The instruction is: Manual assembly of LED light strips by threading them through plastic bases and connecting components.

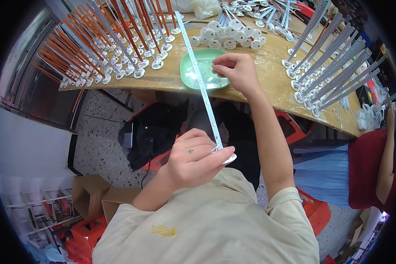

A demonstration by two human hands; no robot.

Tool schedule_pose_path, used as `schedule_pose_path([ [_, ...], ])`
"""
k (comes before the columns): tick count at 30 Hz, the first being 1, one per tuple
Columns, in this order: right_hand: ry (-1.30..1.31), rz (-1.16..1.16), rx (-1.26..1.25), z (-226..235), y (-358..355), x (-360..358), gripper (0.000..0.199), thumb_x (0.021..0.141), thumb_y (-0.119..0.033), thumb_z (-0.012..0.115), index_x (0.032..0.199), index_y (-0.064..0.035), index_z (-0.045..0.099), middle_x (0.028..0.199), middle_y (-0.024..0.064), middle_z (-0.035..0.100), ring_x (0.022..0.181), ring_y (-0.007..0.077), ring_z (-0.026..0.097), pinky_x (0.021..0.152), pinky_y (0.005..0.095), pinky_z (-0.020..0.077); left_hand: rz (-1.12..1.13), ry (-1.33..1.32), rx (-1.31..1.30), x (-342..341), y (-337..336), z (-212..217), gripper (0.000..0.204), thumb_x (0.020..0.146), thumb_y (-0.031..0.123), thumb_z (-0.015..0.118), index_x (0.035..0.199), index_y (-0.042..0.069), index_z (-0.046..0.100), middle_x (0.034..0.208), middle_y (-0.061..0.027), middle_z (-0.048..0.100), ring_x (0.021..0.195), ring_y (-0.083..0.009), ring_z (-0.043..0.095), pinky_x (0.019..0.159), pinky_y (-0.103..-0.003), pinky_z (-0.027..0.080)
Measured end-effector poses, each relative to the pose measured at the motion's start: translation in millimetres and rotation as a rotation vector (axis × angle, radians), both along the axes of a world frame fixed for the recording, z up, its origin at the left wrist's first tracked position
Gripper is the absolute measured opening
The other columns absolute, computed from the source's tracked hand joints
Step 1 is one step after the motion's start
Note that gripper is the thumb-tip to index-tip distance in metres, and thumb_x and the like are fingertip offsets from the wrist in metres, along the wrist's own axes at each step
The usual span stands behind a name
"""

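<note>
My left hand [192, 159] is closed around the lower end of a long, narrow LED strip [207, 105], close to my chest. A white round base [229, 159] shows at that end under my thumb. The strip slants up and away, its far part crossing above a green dish [185, 78] on the table. Over the dish's right side is my right hand [238, 72], thumb and fingertips pinched together. Whatever is between those fingertips is too small to make out. Small clear pieces seem to lie in the dish.
Rows of upright orange and grey strips on white bases [157, 64] fill the table's left. More upright grey strips [339, 64] stand at the right. Behind the dish lies a pile of white round bases [229, 32]. Another person in a dark red top [368, 167] is at the right.
</note>
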State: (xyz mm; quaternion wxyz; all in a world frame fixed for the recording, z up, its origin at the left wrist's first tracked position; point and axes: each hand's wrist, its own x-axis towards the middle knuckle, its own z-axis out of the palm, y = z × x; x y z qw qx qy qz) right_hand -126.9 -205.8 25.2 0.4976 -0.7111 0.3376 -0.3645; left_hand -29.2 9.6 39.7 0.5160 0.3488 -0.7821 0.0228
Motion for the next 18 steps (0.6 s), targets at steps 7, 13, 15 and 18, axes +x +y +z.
schedule_pose_path([
  [7, -0.24, -0.129, 0.004, 4.2, 62.6, -39.5, 0.008, 0.082, 0.002, 0.068, 0.089, 0.0057, 0.069, 0.084, 0.0087, 0.071, 0.072, 0.0111, 0.066, 0.062, 0.0231, 0.0534, -0.031, 0.066, 0.015, 0.2, -2.3, 1.4, 0.033, 0.064, -0.001, 0.082, 0.094, -0.001, 0.069, 0.066, -0.0077, 0.064, 0.055, -0.0223, 0.061, 0.058, -0.033, 0.051],
  [13, -0.502, -0.397, -0.124, 31.2, 154.2, -93.2, 0.011, 0.081, 0.011, 0.065, 0.09, 0.006, 0.065, 0.087, 0.0084, 0.065, 0.068, 0.0101, 0.06, 0.058, 0.0207, 0.0493, -0.104, 0.091, 0.049, -8.3, -13.4, 11.0, 0.039, 0.063, -0.006, 0.08, 0.099, -0.005, 0.067, 0.072, -0.0108, 0.068, 0.06, -0.0237, 0.065, 0.062, -0.033, 0.053],
  [15, -0.534, -0.426, -0.271, 33.4, 175.6, -98.9, 0.015, 0.077, 0.015, 0.067, 0.087, 0.0049, 0.064, 0.084, 0.0101, 0.066, 0.067, 0.0093, 0.059, 0.057, 0.0197, 0.0469, -0.107, 0.129, 0.037, -17.7, -18.9, 14.3, 0.039, 0.064, -0.008, 0.078, 0.1, -0.008, 0.066, 0.077, -0.0134, 0.07, 0.063, -0.0235, 0.066, 0.062, -0.033, 0.053],
  [18, -0.313, -0.46, -0.388, 36.6, 199.1, -102.3, 0.017, 0.074, 0.014, 0.069, 0.087, 0.0045, 0.065, 0.081, 0.013, 0.07, 0.065, 0.014, 0.065, 0.051, 0.0215, 0.0444, -0.083, 0.181, 0.078, -35.4, -19.8, 12.9, 0.049, 0.063, -0.007, 0.078, 0.111, -0.009, 0.065, 0.074, -0.0101, 0.065, 0.061, -0.0219, 0.062, 0.064, -0.032, 0.054],
])
